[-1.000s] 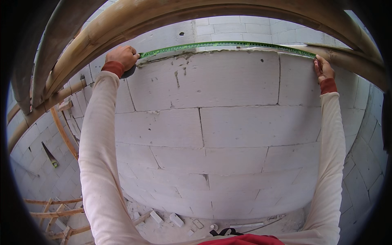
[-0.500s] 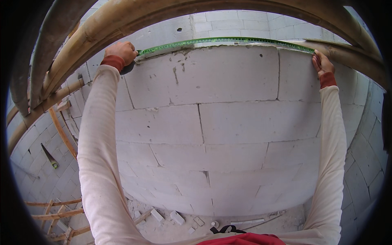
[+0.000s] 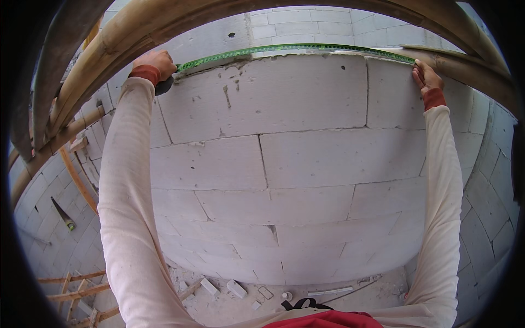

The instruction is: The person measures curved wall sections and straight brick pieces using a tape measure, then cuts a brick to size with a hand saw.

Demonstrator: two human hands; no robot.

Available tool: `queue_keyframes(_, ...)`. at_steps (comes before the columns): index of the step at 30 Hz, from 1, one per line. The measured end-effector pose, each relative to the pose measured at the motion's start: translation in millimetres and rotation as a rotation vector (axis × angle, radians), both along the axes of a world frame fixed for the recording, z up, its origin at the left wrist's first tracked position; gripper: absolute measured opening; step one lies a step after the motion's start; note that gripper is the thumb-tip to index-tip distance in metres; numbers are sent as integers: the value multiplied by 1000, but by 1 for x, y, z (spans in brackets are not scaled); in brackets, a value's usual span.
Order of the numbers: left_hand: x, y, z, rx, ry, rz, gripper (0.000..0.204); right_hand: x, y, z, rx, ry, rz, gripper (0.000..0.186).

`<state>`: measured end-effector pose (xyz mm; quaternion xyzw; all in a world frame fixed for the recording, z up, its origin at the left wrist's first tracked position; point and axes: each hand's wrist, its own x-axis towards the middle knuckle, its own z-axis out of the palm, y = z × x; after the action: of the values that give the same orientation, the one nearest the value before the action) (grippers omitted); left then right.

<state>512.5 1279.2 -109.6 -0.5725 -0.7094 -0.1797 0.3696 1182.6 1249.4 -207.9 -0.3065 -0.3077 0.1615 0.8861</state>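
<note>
A green tape measure (image 3: pixel 295 47) is pulled out along the top edge of a light block wall (image 3: pixel 306 98), spanning from one hand to the other. At the upper left, my left hand (image 3: pixel 157 64) is closed round its dark case, which shows only partly beneath the fingers. My right hand (image 3: pixel 429 76), at the upper right, pinches the blade's free end beside the wall's top course. The blade runs nearly level along the top. Both arms are stretched far forward in pale sleeves with red cuffs.
Thick bamboo poles (image 3: pixel 131 38) arch over the top and left. A handsaw (image 3: pixel 63 214) lies against blocks at the left. Wooden framing (image 3: pixel 79 292) stands at lower left. Block offcuts (image 3: pixel 237 289) and a small white cup-like object (image 3: pixel 287 296) lie on the floor.
The view has shifted slightly, so the wall, tape and hands appear a little further left and up. Both hands keep their hold on the tape measure.
</note>
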Motion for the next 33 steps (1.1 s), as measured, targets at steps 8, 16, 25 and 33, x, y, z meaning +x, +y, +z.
queue_keyframes(8,-4,-2,-1,-41,14,-37,28,-22,-7,0,-49,13,-28,18)
queue_keyframes(16,-5,-2,0,-8,62,-102,27,-15,-16,4,-78,0,2,13)
queue_keyframes(25,-7,7,1,22,30,-97,26,-10,-15,5,-56,22,52,11)
queue_keyframes(33,-8,7,1,-13,29,-84,28,-6,-11,5,-57,23,80,10)
